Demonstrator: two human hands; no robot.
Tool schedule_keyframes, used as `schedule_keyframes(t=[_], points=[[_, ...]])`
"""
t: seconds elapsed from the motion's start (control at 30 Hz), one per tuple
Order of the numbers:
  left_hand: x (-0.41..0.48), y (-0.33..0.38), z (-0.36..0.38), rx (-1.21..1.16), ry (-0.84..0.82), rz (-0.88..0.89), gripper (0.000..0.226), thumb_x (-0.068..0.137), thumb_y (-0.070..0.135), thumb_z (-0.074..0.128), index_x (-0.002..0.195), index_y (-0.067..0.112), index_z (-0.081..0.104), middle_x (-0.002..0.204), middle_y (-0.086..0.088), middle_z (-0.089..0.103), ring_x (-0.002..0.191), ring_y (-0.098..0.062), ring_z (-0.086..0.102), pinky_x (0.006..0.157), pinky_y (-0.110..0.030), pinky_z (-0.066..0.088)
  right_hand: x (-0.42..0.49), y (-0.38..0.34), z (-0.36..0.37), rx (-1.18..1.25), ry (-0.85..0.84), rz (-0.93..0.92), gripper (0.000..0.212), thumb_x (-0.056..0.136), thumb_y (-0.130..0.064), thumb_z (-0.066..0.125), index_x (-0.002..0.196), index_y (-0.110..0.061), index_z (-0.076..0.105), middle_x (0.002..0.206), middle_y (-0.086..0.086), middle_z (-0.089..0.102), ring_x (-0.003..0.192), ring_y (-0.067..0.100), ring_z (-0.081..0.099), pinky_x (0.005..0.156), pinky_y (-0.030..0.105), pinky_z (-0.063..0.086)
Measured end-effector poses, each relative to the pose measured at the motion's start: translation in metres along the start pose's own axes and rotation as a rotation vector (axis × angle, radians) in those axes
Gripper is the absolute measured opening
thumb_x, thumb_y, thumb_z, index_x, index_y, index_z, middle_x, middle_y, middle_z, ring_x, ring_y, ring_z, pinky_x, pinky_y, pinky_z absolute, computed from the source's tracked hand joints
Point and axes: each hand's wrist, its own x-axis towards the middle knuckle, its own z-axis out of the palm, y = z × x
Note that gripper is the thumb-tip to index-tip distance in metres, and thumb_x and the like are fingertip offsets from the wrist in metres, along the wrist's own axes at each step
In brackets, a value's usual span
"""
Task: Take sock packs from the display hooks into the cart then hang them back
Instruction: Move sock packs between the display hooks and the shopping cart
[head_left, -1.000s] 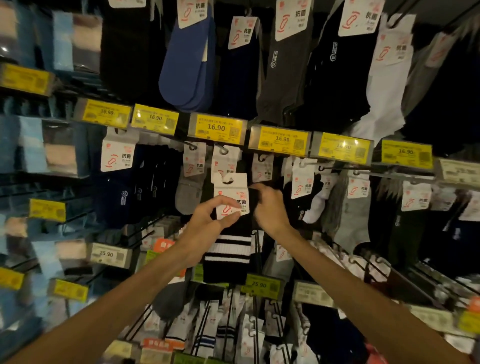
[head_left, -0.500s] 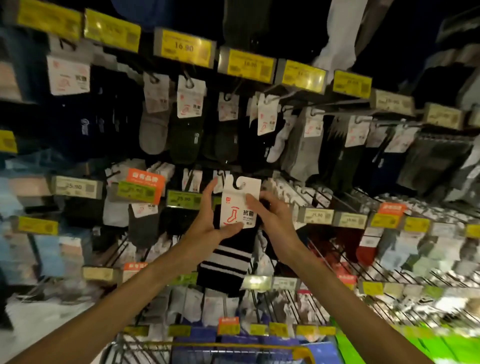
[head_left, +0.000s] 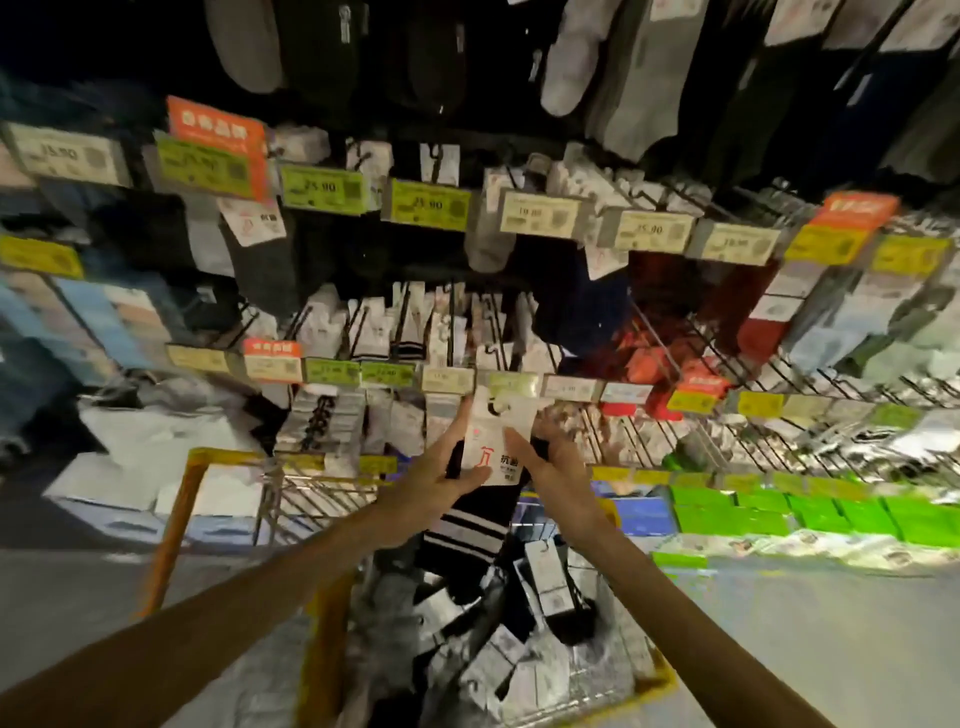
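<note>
Over cart (head_left: 179, 512), sock pack (head_left: 493, 457) before price tags (head_left: 511, 385)

Dim, dark toward the top, smeared with motion blur, wide-angle bending at the edges

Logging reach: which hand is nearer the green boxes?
Right. The right hand sits left of the green boxes; the left hand is farther left, across the sock pack both hold.
</note>
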Motion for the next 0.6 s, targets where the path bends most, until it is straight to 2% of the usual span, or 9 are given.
schedule_keyframes(t=[0.1,0.17,0.3,0.37,0.43,0.47,0.53,0.6], points=[[0.001,-0.023,0.022,-0.004,-0.04,-0.111,0.083,0.098,0.021,0.059,0.154,0.041,0.001,0.162,0.019,0.0,0.149,-0.005,0.009,0.119,-0.031,0.021,-0.008,0.034,-0.015,-0.018,-0.031,0.099,0.014,0.097,-0.019,0.057,0.11,-0.022,0.063,0.111,-0.002,0.07,0.101,0.013,0.067,0.088,0.032,0.055],[0.004,-0.03,0.038,0.002,-0.054,-0.132,0.083,0.099,0.019,0.058,0.155,0.04,0.0,0.163,0.016,-0.001,0.15,-0.009,0.009,0.117,-0.03,0.021,-0.01,0.051,-0.027,-0.002,-0.029,0.16,0.02,0.098,-0.019,0.056,0.118,-0.019,0.059,0.118,0.0,0.067,0.104,0.011,0.065,0.088,0.029,0.055],[0.01,-0.045,0.059,0.001,-0.03,-0.203,0.083,0.097,0.02,0.059,0.149,0.049,0.0,0.165,0.01,0.005,0.15,-0.015,0.016,0.12,-0.045,0.026,-0.01,0.07,-0.042,0.008,-0.03,0.197,0.029,0.099,-0.02,0.055,0.126,-0.01,0.057,0.122,0.001,0.066,0.11,0.012,0.064,0.094,0.032,0.053],[0.013,-0.051,0.066,-0.059,-0.015,-0.241,0.084,0.098,0.015,0.058,0.151,0.046,0.0,0.162,0.007,0.02,0.145,-0.016,0.03,0.113,-0.036,0.039,-0.006,0.075,-0.047,0.02,-0.038,0.215,0.029,0.099,-0.02,0.055,0.125,-0.008,0.058,0.117,0.001,0.068,0.102,0.007,0.067,0.084,0.027,0.056],[0.017,-0.057,0.071,-0.107,0.013,-0.273,0.085,0.098,0.008,0.056,0.155,0.039,0.0,0.152,0.005,0.039,0.135,-0.016,0.045,0.096,-0.02,0.049,-0.001,0.079,-0.049,0.026,-0.033,0.242,0.025,0.098,-0.02,0.056,0.12,-0.008,0.06,0.11,-0.001,0.07,0.091,0.002,0.068,0.073,0.02,0.055],[0.019,-0.059,0.072,-0.124,0.032,-0.287,0.085,0.098,0.006,0.055,0.156,0.037,0.001,0.148,0.004,0.043,0.132,-0.015,0.047,0.09,-0.016,0.051,0.002,0.081,-0.049,0.035,-0.031,0.254,0.023,0.098,-0.021,0.058,0.117,-0.01,0.061,0.108,0.0,0.07,0.09,0.004,0.069,0.071,0.021,0.055],[0.025,-0.065,0.072,-0.158,0.063,-0.296,0.084,0.098,0.005,0.055,0.156,0.037,0.004,0.147,0.003,0.043,0.131,-0.016,0.048,0.091,-0.018,0.052,0.011,0.082,-0.048,0.079,-0.019,0.289,0.018,0.096,-0.02,0.06,0.111,-0.012,0.064,0.102,0.001,0.072,0.086,0.008,0.07,0.069,0.024,0.056],[0.03,-0.073,0.069,-0.2,0.081,-0.292,0.081,0.097,0.001,0.055,0.157,0.032,0.01,0.146,0.001,0.046,0.132,-0.021,0.049,0.1,-0.031,0.051,0.022,0.085,-0.045,0.136,-0.001,0.333,0.017,0.095,-0.017,0.062,0.109,-0.008,0.065,0.094,0.003,0.073,0.079,0.011,0.071,0.064,0.026,0.056]])
